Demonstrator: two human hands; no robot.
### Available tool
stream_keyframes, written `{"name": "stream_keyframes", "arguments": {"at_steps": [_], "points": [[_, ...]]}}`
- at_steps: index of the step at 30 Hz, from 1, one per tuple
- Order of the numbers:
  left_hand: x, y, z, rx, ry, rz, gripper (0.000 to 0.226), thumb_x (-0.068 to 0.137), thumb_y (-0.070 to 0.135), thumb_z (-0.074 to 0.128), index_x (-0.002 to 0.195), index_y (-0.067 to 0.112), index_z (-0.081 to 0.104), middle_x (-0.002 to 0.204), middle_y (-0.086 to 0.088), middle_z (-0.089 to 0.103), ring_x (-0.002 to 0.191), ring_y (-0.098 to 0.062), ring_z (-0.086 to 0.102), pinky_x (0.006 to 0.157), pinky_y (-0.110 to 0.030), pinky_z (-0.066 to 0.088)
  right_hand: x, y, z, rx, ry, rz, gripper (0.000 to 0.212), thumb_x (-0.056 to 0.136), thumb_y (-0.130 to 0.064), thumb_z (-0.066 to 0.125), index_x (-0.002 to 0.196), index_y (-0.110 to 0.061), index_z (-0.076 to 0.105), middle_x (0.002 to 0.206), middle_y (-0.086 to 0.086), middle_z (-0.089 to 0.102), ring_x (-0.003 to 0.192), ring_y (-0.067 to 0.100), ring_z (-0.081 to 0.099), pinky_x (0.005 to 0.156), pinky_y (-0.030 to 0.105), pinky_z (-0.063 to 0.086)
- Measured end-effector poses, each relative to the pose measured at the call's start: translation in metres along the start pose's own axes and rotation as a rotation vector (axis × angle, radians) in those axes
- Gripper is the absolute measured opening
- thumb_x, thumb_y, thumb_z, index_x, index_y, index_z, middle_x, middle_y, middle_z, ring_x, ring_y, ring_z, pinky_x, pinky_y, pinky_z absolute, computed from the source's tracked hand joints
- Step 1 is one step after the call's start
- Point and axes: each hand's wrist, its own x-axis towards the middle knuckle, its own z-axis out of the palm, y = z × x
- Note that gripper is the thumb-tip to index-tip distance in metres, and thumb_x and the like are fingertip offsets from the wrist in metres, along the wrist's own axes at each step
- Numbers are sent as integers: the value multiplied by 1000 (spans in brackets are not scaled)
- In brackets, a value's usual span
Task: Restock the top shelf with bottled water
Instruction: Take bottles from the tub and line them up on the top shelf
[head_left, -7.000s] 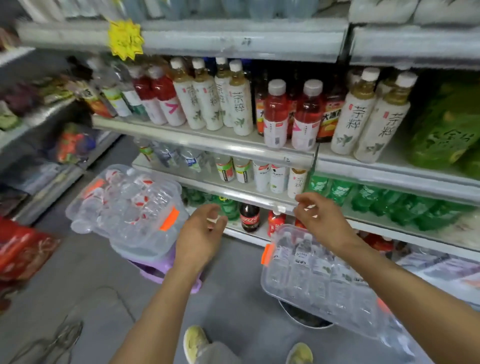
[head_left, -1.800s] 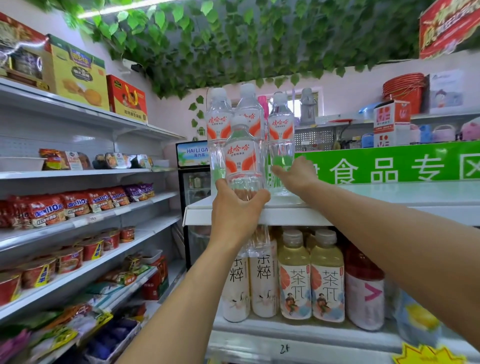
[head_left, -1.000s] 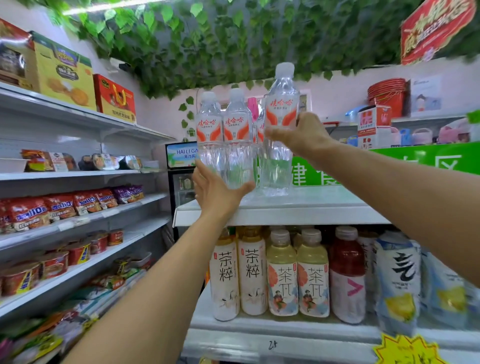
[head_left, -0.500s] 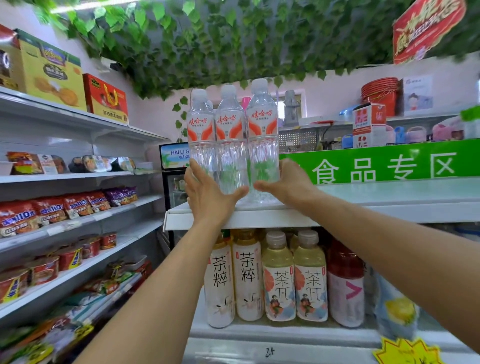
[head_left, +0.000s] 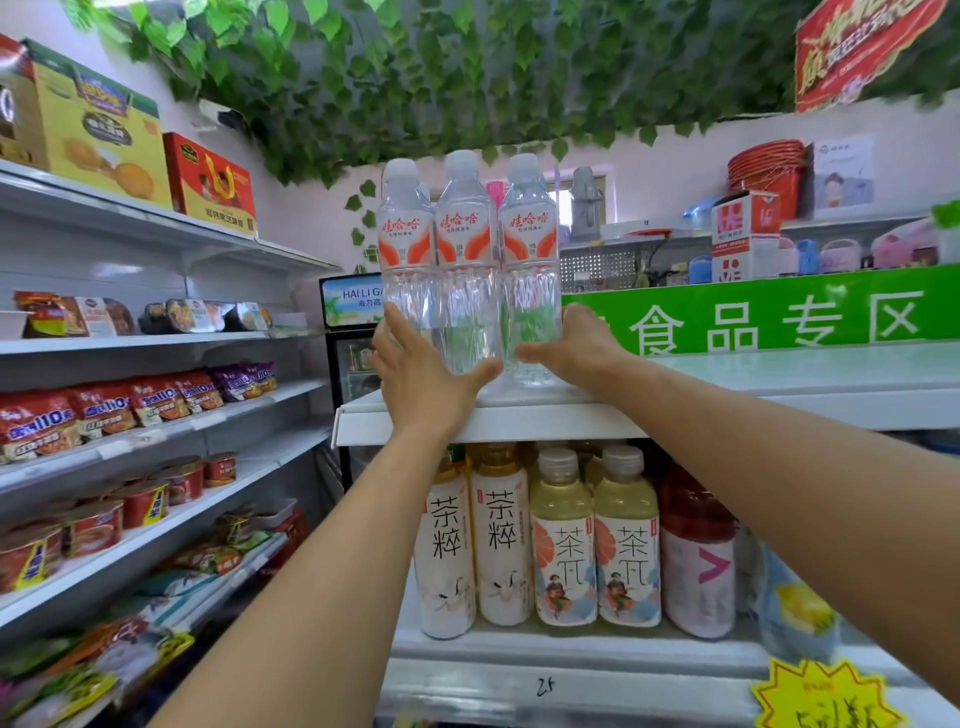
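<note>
Three clear water bottles (head_left: 465, 270) stand touching on the top shelf (head_left: 571, 415), left hand (head_left: 421, 379) and right hand (head_left: 576, 348) cupping them, fingers loosely spread.

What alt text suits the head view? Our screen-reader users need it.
Two hands, left hand and right hand, press against a row of three water bottles standing upright on the white top shelf; tea bottles fill the shelf below.

We see three water bottles (head_left: 465, 260) side by side on the top shelf (head_left: 727, 400), tea bottles (head_left: 535, 540) on the shelf below.
</note>
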Motion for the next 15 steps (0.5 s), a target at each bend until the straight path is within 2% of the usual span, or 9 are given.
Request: {"name": "stream_keyframes", "arguments": {"at_steps": [6, 9, 11, 13, 15], "points": [[-1, 0, 0, 13, 9, 1, 130, 74, 53, 79, 154, 14, -16, 163, -12, -4, 150, -35, -3, 120, -48, 11, -2, 0, 1, 17, 18, 18, 51, 79, -34, 80, 116, -7, 57, 104, 7, 64, 95, 24, 63, 85, 37, 54], [-5, 3, -2, 32, 6, 3, 128, 76, 53, 77, 154, 14, -17, 163, -13, -5, 150, -34, -4, 120, -48, 10, -18, -5, -2, -102, 9, -6, 65, 84, -38, 74, 132, -4, 45, 125, 12, 56, 113, 28, 56, 97, 41, 49], [-13, 4, -6, 22, -4, 25, 122, 79, 52, 75, 155, 16, -14, 163, -11, -8, 150, -32, -6, 121, -49, 8, -42, -10, -9, -223, 34, -77, 70, 89, -38, 68, 142, -5, 35, 140, 14, 45, 128, 29, 44, 106, 42, 40], [-29, 1, -12, -7, 0, 77, 112, 83, 48, 73, 156, 16, -6, 163, -9, -6, 150, -29, -6, 122, -47, 8, -72, -14, -19, -285, 95, -183, 69, 92, -38, 63, 146, -11, 31, 147, 10, 39, 136, 27, 36, 106, 42, 37], [-56, -4, -19, 7, 31, 169, 97, 84, 42, 72, 155, 15, 12, 160, -8, 7, 148, -27, 4, 122, -43, 13, -105, -13, -28, -307, 164, -279, 63, 93, -37, 61, 146, -17, 34, 147, 6, 40, 136, 23, 37, 100, 40, 40]]}}
